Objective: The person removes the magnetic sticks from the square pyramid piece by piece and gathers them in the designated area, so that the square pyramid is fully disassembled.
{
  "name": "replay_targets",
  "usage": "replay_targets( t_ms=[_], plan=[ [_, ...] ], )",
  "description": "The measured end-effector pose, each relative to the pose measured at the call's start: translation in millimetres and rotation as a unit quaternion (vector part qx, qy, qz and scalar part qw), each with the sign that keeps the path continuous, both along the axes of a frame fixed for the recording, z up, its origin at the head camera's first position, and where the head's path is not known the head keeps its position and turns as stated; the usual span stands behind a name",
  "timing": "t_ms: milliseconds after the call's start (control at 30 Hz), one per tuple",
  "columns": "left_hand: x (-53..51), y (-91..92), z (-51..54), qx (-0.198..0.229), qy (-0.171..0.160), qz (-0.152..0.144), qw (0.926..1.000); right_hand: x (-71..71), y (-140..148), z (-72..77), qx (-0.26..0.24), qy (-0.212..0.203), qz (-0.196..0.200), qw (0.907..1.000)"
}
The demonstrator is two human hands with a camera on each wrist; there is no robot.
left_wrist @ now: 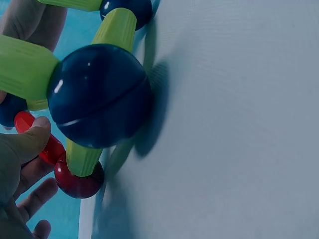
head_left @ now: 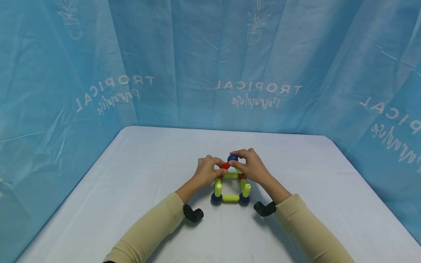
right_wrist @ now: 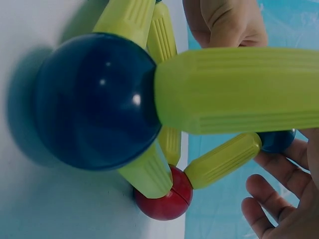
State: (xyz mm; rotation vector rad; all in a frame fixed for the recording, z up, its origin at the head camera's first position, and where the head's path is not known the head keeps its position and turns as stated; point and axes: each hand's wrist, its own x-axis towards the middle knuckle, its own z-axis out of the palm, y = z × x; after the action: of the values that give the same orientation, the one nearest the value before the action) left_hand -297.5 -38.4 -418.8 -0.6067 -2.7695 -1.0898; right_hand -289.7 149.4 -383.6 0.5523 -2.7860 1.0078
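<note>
Left hand [head_left: 207,171] pinches the red rod [head_left: 225,166], long axis slanting up rightward toward the blue ball [head_left: 232,158] the right hand [head_left: 251,166] pinches; table [head_left: 164,157] edges lie well beyond both grips

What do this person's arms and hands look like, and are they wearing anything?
Plain beige sleeves end short of the wrists; a curved black piece shows at each sleeve's end. The left hand and right hand are bare, with no gloves.

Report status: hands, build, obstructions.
Left hand pinching red rod. Right hand pinching a blue ball. Square green frame on white table. No obstruction visible.
</note>
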Motion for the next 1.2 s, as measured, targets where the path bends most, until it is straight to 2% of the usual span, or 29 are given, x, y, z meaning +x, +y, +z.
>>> replay_targets(
  t_ms=[133, 300, 533, 800, 1000, 1200],
  plan=[
    [2.8, -2.5, -1.4, -0.011, 0.015, 0.003, 0.9998, 1.8, -2.2, -0.6, -0.001, 0.007, 0.004, 1.0000],
    [8.1, -7.5, -4.8, 0.010, 0.020, 0.002, 0.9997, 6.2, -4.3, -1.4, -0.002, 0.012, 0.009, 0.9999],
    [14.0, -19.7, -10.2, 0.076, -0.021, 0.063, 0.9949, 8.4, 2.4, 0.0, -0.038, -0.004, -0.029, 0.9989],
    [19.2, -39.6, -12.5, 0.094, -0.060, 0.101, 0.9886, 11.5, 11.9, -0.5, -0.050, -0.037, -0.041, 0.9972],
    [18.7, -61.1, -13.5, 0.102, -0.072, 0.117, 0.9852, 16.9, 16.8, -4.2, -0.059, -0.060, -0.038, 0.9957],
    [17.1, -77.1, -15.7, 0.115, -0.086, 0.120, 0.9823, 20.5, 20.0, -9.9, -0.060, -0.067, -0.028, 0.9956]
  ],
)
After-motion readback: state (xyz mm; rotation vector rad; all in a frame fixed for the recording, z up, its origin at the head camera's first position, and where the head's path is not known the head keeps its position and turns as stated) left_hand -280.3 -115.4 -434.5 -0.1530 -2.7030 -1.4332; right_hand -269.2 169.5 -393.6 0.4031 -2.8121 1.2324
